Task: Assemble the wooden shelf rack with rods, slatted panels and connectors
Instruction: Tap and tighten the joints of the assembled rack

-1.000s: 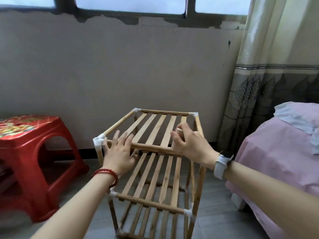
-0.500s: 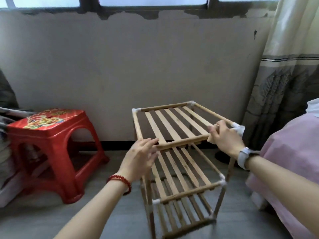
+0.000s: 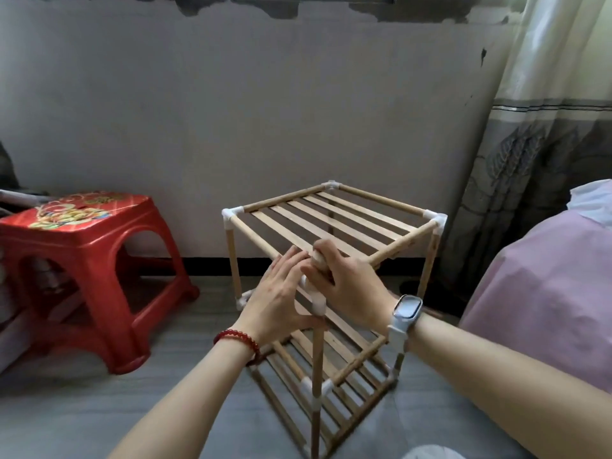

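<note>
While the rack stands upright on the floor, long axis vertical, one corner faces the camera, with the red stool off to its left. Both hands meet at that near top corner. Left hand lies flat against it, fingers straight and together. Right hand curls round a small wooden piece there.

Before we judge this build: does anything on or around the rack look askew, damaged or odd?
The rack looks square; its near top corner is hidden by the left hand and right hand. The one oddity: paint peeling along the top of the wall.
</note>
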